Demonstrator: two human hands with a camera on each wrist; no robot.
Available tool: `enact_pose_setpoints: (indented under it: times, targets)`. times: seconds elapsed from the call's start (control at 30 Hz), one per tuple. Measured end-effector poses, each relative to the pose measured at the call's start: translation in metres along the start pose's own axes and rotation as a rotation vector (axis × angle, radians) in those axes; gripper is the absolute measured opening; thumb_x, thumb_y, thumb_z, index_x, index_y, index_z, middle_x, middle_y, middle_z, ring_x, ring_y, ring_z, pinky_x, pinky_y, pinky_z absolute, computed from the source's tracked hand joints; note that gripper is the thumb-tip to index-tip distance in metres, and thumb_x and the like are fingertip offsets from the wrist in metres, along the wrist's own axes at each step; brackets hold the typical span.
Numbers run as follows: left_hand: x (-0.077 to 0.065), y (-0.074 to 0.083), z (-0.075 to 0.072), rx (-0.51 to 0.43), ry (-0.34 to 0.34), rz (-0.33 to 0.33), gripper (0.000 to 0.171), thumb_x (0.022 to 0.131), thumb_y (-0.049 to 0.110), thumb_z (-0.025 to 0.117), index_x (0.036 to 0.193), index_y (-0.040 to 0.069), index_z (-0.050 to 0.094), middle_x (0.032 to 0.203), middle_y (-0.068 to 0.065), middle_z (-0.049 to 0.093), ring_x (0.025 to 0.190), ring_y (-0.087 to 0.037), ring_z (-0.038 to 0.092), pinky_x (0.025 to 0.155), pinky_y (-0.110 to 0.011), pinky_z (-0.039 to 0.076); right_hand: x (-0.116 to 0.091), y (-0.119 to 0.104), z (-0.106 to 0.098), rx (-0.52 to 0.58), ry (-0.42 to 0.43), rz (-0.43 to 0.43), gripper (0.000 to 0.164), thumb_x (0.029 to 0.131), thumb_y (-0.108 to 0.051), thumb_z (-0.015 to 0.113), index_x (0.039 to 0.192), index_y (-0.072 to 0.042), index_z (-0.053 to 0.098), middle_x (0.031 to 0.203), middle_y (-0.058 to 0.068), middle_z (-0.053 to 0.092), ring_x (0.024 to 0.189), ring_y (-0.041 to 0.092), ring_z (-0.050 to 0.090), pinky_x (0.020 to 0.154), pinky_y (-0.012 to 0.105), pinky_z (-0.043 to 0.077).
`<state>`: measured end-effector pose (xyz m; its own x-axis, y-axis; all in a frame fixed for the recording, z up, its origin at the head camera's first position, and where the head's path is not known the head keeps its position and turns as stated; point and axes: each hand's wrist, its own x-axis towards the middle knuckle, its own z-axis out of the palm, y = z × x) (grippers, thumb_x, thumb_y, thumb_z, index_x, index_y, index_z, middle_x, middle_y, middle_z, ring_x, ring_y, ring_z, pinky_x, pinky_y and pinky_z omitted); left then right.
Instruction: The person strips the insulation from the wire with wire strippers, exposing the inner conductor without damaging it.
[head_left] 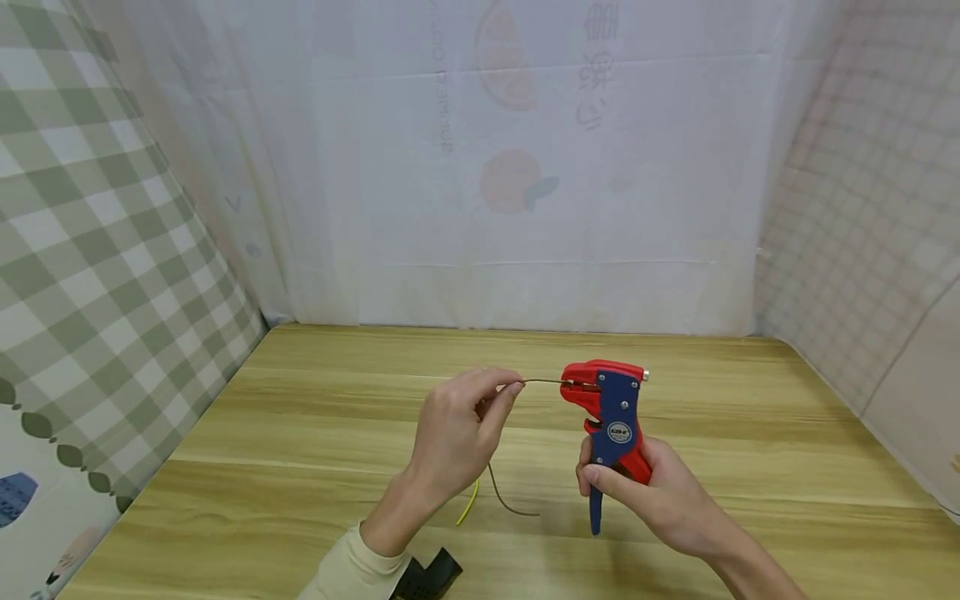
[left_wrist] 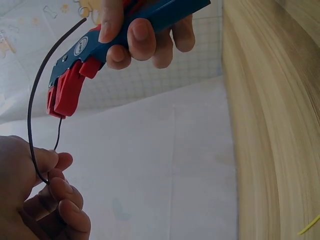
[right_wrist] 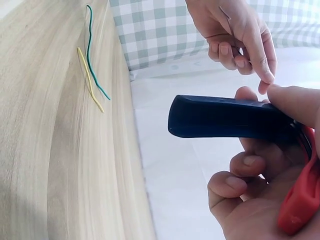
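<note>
My left hand (head_left: 459, 429) pinches a thin brown wire (head_left: 543, 381) between thumb and forefinger. The wire's short end runs right into the red jaws of a red and blue wire stripper (head_left: 618, 408); how deep it sits is hidden. Its longer tail curves loose below the palm, and in the left wrist view this wire (left_wrist: 31, 100) bows upward past the hand. My right hand (head_left: 671, 500) holds the stripper upright by its handles, thumb across the front. In the right wrist view the dark blue handle (right_wrist: 225, 117) shows, with several fingers loosely curled beside it.
On the wooden table (head_left: 315, 433) lie a yellow wire (right_wrist: 90, 82) and a green wire (right_wrist: 90, 45), side by side. A black object (head_left: 431, 577) shows at the bottom edge beside the left sleeve. White cloth (head_left: 375, 208) hangs behind, and checked cloth (head_left: 97, 167) on the left.
</note>
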<state>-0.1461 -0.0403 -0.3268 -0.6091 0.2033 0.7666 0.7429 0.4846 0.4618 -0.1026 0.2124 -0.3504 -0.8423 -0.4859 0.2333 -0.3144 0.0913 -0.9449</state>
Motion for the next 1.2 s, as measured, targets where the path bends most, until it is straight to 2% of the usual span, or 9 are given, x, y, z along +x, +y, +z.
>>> enact_pose_setpoints:
  times: [0.2, 0.43, 0.67, 0.9, 1.2]
  targets:
    - [-0.0003, 0.0000, 0.0002, 0.008, 0.013, 0.002, 0.007, 0.099, 0.009, 0.073, 0.096, 0.007, 0.080, 0.065, 0.003, 0.059, 0.057, 0.000, 0.040, 0.054, -0.015, 0.036, 0.0003, 0.0001, 0.0002, -0.005, -0.003, 0.002, 0.010, 0.107, -0.001, 0.054, 0.115, 0.005, 0.057, 0.092, 0.008, 0.068, 0.088, 0.026, 0.068, 0.084, 0.030, 0.056]
    - [-0.0003, 0.0019, 0.0008, -0.015, -0.002, -0.011, 0.007, 0.098, 0.008, 0.073, 0.098, 0.008, 0.080, 0.061, 0.004, 0.054, 0.055, 0.002, 0.037, 0.053, -0.014, 0.032, 0.0004, 0.0025, 0.0006, 0.034, -0.026, 0.004, 0.011, 0.108, 0.000, 0.052, 0.115, 0.006, 0.057, 0.093, 0.009, 0.067, 0.090, 0.027, 0.067, 0.086, 0.031, 0.055]
    - [-0.0006, 0.0031, 0.0010, -0.036, -0.016, -0.011, 0.008, 0.099, 0.007, 0.072, 0.099, 0.007, 0.080, 0.059, 0.005, 0.055, 0.053, 0.004, 0.035, 0.051, -0.014, 0.032, 0.0005, 0.0045, 0.0007, 0.029, -0.036, -0.003, 0.011, 0.108, 0.000, 0.051, 0.116, -0.002, 0.059, 0.092, 0.007, 0.067, 0.086, 0.023, 0.063, 0.068, 0.038, 0.047]
    - [-0.0008, 0.0048, 0.0022, -0.036, -0.014, -0.004, 0.007, 0.099, 0.008, 0.073, 0.097, 0.008, 0.080, 0.058, 0.006, 0.053, 0.053, 0.005, 0.035, 0.051, -0.013, 0.032, 0.0008, 0.0045, 0.0012, 0.029, -0.047, 0.003, 0.011, 0.108, -0.001, 0.050, 0.117, -0.001, 0.057, 0.091, 0.009, 0.066, 0.087, 0.024, 0.064, 0.073, 0.039, 0.048]
    - [-0.0015, 0.0062, 0.0028, -0.027, -0.023, -0.007, 0.007, 0.099, 0.009, 0.073, 0.095, 0.009, 0.079, 0.057, 0.006, 0.050, 0.053, 0.006, 0.033, 0.050, -0.013, 0.029, 0.0002, 0.0045, 0.0019, 0.027, -0.040, -0.023, 0.009, 0.108, 0.001, 0.050, 0.114, -0.002, 0.056, 0.087, 0.010, 0.062, 0.080, 0.023, 0.060, 0.066, 0.038, 0.044]
